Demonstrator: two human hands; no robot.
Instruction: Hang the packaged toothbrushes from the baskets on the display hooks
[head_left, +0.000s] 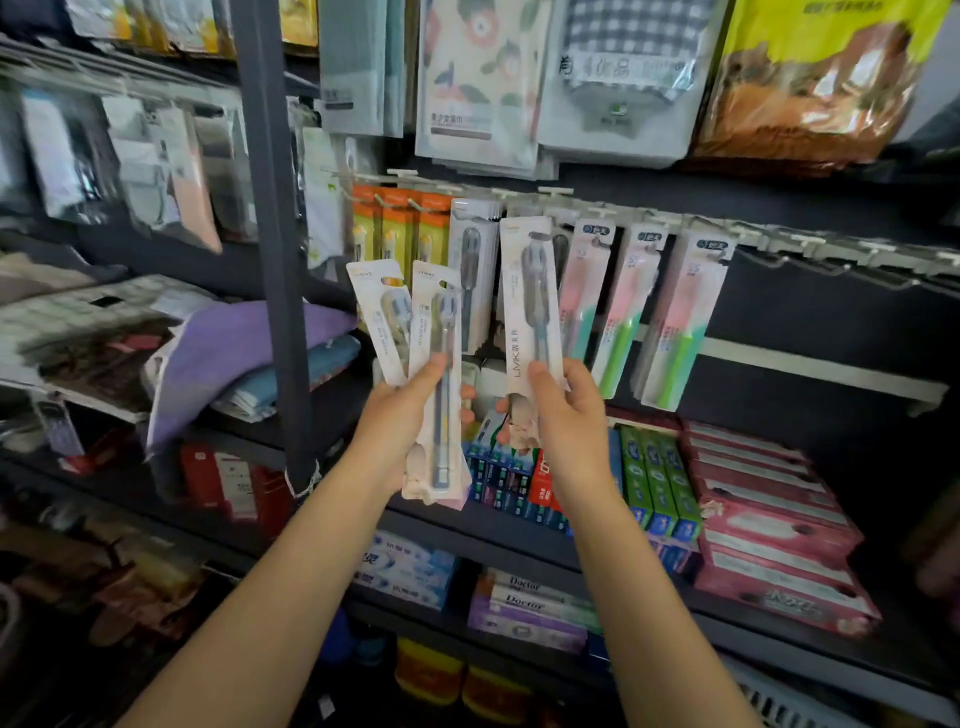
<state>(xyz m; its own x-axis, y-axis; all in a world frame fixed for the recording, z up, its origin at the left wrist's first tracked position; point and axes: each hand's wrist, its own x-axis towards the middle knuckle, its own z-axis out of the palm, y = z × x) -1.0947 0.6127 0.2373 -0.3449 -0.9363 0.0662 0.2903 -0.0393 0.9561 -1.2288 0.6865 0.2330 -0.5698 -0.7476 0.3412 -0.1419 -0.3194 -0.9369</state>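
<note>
On the lower shelf stand green toothpaste boxes (657, 478) beside a stack of red boxes (769, 525). To the left, folded purple cloth (228, 353) lies near a dark upright post (275, 249). Above hang a floral packet (480, 78) and an orange bag (810, 78).

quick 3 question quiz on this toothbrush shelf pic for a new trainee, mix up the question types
1. True or false: the right hand holds a single toothbrush pack upright, with its top close to the hooks.
2. How many packs are fanned out in the left hand? A) none B) two or more C) only a tube of toothpaste
3. Fill in: the hanging packs with pink and green handles are on the ____ side of the raised pack.

Key
1. True
2. B
3. right
</note>
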